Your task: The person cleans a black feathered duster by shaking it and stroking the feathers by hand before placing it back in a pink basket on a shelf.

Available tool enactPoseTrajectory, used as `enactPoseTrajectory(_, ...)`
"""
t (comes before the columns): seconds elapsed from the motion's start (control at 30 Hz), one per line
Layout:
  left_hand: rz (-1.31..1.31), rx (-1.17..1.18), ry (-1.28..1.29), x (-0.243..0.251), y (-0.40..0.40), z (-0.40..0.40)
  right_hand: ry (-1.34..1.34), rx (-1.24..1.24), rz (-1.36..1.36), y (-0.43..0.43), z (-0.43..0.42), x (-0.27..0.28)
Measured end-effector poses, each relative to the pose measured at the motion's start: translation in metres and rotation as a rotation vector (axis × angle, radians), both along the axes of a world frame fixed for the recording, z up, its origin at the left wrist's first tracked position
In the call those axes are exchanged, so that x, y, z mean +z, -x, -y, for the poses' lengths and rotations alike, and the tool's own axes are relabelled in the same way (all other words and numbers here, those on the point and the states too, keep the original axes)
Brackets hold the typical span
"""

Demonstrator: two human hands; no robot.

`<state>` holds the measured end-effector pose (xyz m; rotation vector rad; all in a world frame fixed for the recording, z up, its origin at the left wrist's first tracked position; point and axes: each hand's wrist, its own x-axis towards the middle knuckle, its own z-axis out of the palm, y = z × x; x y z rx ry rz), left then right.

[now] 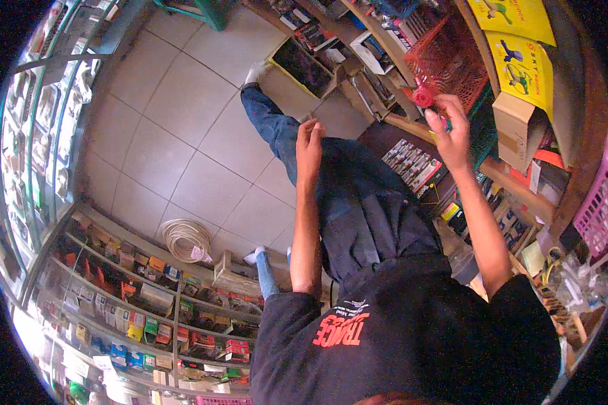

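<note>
My right hand (452, 131) is raised before the shelving on the right. Its thumb and fingers grip a small red object (423, 95), whose exact kind is too blurred to tell. Bits of green and yellow show by the palm. Just behind that hand is a red mesh plastic basket (448, 63). My left hand (309, 144) hangs over my thigh in dark jeans (352, 167), its fingers loosely curled. The inside of the left hand is hidden, and nothing is seen sticking out of it.
Yellow printed cartons (522, 71) and an open cardboard box (514, 129) stand on the right shelf. A cable coil (185, 240) lies on the tiled floor (182, 131). Another person's jeans leg (266, 273) is beside a glass cabinet (175, 304) of boxed goods. A black carton (304, 66) is near my foot.
</note>
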<state>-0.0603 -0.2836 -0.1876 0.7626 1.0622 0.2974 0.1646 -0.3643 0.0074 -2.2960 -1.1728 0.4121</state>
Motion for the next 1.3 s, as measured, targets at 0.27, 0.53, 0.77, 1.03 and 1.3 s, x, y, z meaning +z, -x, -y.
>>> enactPoseTrajectory(0.27, 0.510, -0.477, 0.389, 0.128, -0.028, -0.028, 0.017, 0.279, -0.044, 0.045, 0.013, 0.061)
enactPoseTrajectory(0.53, 0.473, -0.833, 0.749, 0.247, -0.084, -0.036, -0.091, 0.177, 0.097, 0.052, 0.055, 0.126)
enactPoseTrajectory(0.77, 0.577, -0.885, 0.903, 0.258, -0.113, -0.034, -0.398, -0.246, 0.121, 0.036, 0.090, 0.192)
enactPoseTrajectory(1.03, 0.468, -0.803, 0.839, 0.285, -0.131, -0.021, -1.064, -0.259, -0.869, -0.042, 0.129, 0.300)
enactPoseTrajectory(1.3, 0.595, -0.945, 0.905, 0.289, -0.136, -0.015, -1.380, -0.163, -1.309, -0.034, 0.102, 0.347)
